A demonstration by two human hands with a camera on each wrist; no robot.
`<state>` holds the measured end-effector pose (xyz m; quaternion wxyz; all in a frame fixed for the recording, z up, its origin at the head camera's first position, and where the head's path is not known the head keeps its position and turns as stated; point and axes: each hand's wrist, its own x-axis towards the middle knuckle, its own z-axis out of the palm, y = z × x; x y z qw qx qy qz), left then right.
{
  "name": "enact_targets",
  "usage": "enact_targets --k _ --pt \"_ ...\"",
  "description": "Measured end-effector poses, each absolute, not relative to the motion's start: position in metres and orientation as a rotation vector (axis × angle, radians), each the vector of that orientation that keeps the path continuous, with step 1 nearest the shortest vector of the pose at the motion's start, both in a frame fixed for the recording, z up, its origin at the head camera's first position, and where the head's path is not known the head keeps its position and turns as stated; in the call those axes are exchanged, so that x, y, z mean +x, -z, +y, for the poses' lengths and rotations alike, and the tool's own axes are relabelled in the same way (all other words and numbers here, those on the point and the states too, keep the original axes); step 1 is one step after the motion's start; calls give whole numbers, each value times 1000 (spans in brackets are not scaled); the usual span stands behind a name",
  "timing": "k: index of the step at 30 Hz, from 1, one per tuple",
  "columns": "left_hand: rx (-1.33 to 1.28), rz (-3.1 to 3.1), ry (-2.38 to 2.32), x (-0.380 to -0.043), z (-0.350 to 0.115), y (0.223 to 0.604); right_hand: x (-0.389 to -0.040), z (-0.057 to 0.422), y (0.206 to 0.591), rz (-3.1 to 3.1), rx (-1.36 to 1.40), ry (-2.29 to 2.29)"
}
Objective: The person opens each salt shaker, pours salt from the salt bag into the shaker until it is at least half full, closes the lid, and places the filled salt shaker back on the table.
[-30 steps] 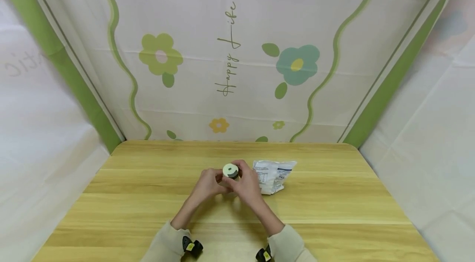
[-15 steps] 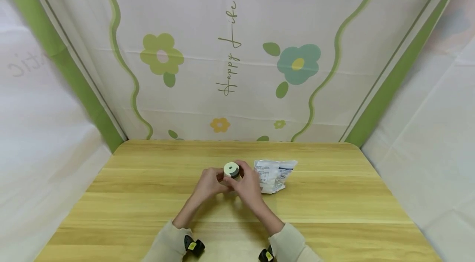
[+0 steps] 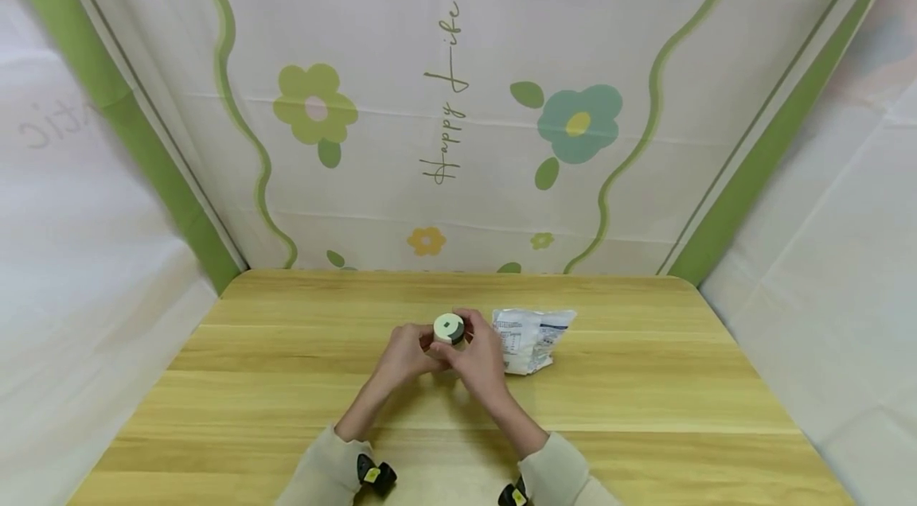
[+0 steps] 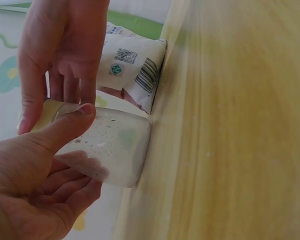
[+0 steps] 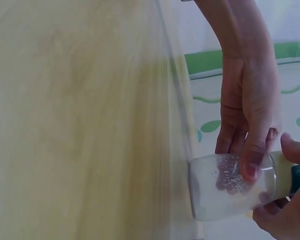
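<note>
A clear jar (image 4: 121, 145) stands upright on the table between my two hands, with small white specks on its inside wall. Its cream lid (image 3: 448, 325) carries a dark green patch at one side. My left hand (image 3: 405, 355) grips the jar's body, thumb on the near side and fingers behind, as the left wrist view shows. Around the lid, the thumb and fingers of my right hand (image 3: 478, 353) hold on from the right. In the right wrist view the right hand (image 5: 290, 200) is partly cut off at the frame's edge.
Just right of the right hand, a white printed pouch (image 3: 530, 340) stands on the wooden table (image 3: 286, 379). Behind the table hangs a white cloth with flowers (image 3: 387, 196), and similar cloth panels close in the left and right sides.
The lid's dark patch has swung from the near side toward the right, so the lid has turned a little counterclockwise under my right hand. The left hand keeps its hold on the jar.
</note>
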<state>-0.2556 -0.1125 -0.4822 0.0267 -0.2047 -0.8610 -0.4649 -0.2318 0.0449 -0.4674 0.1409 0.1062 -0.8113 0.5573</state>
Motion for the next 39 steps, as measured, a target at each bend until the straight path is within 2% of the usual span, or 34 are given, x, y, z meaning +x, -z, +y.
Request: enact_targets --k 7,15,24,32,39 --pt "-640 -2654 1479 -255 -111 483 -228 43 465 -2332 255 -1585" --pt "-641 -2638 1501 -254 -112 480 -228 45 463 -2348 354 -1636" --pt "-641 -2636 1518 -254 -112 481 -229 42 466 -2309 281 -1608" --pt "-617 -2636 1493 -253 -115 481 -230 43 465 -2330 387 -1636" --pt "-620 -2640 1467 -255 -114 482 -229 39 465 -2337 307 -1570"
